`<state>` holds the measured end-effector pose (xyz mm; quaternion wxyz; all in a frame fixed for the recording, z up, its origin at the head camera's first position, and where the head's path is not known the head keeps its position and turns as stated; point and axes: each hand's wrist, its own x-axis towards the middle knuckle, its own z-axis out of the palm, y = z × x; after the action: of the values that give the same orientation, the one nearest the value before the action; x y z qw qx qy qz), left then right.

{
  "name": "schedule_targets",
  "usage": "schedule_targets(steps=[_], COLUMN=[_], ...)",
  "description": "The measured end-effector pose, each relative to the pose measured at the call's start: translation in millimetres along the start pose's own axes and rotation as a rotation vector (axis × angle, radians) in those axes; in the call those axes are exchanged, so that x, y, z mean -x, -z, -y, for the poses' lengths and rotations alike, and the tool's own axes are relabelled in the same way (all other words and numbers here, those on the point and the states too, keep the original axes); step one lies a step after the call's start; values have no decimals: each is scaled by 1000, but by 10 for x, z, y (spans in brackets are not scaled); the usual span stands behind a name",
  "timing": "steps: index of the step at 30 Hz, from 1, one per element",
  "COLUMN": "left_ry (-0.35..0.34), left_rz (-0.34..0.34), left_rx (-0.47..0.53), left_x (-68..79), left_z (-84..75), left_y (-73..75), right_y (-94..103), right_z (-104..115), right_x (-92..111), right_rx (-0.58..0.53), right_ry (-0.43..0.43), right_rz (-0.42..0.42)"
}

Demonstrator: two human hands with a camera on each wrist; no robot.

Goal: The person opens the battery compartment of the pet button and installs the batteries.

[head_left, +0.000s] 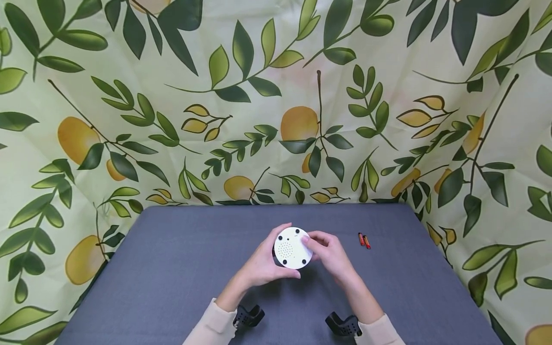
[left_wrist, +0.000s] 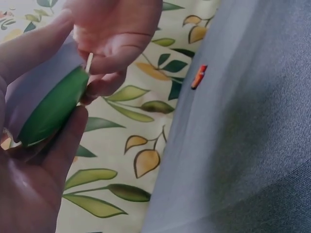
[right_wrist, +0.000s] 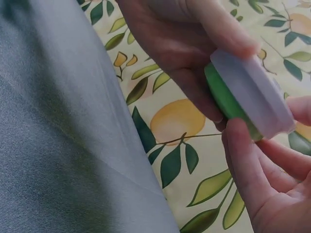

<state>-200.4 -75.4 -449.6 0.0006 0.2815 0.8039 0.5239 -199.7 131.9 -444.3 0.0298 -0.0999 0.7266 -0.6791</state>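
You hold a round white device between both hands, raised over the near middle part of the worktop. Your left hand curves around its left side, fingers at the top of the rim and thumb stretched along below. Your right hand pinches the right edge, its thumb pressed on the white face. That face, turned toward your head camera, carries four dark round feet and a patch of small holes. The wrist views show a green side on the device, facing away from you.

To the right of your hands, well apart from them, two small red batteries lie side by side on the grey worktop. You wear pale sleeves, with a black mount at each wrist. Behind the worktop hangs a cream cloth printed with leaves and orange fruit.
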Motion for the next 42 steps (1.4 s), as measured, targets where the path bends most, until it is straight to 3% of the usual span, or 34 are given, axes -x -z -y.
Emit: schedule_targets(steps=[8, 13, 20, 26, 31, 36, 42], left_ry=[-48, -64, -4, 21, -9, -56, -54], left_rz=[-125, -172, -214, -228, -259, -290, -303], left_rx=[-50, -45, -38, -20, -50, -102, -125], left_x=[-31, -62, -85, -88, -80, -81, -86], left_z=[38, 35, 36, 51, 51, 74, 77], left_y=[-54, -88, -137, -160, -193, -241, -264], right_y=[-39, -117, -199, -203, -184, -209, -216], right_z=[117, 363, 528, 374, 167, 124, 136], right_x=[48, 161, 242, 187, 118, 111, 102], right_rx=[58, 134, 250, 257, 236, 236, 212], right_ry=[60, 112, 144, 182, 171, 165, 134], right_rz=[-87, -158, -221, -239, -275, -312, -328])
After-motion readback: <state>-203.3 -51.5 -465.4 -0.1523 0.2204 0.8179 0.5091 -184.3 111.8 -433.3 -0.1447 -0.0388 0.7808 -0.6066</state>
